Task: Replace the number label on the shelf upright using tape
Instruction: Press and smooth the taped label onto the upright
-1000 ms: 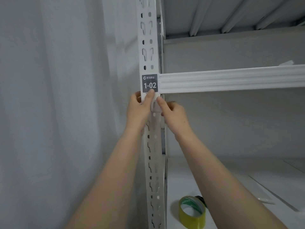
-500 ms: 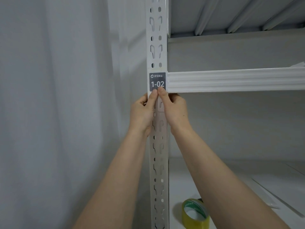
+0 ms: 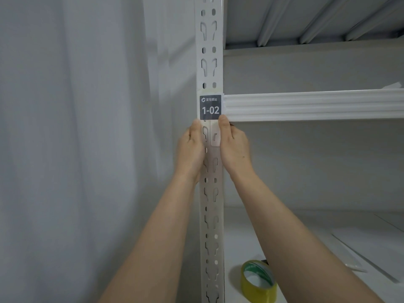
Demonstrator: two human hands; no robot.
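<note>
A dark grey number label reading 1-02 sits on the white perforated shelf upright, level with the horizontal beam. A pale strip of tape crosses the label's top edge. Just under the label, my left hand presses its thumb on the upright's left edge, its fingers hidden behind the post. My right hand presses its thumb on the right edge, with its fingers curled beside the post. A yellow-green tape roll stands on the lower shelf.
A pale curtain or wall fills the left side. The upper shelf's ribbed underside is overhead. The lower shelf board carries a thin white strip at the right, near the tape roll.
My two thumbs, which met at the middle under the label, have slid apart to the upright's left and right edges. The label has stayed in place.
</note>
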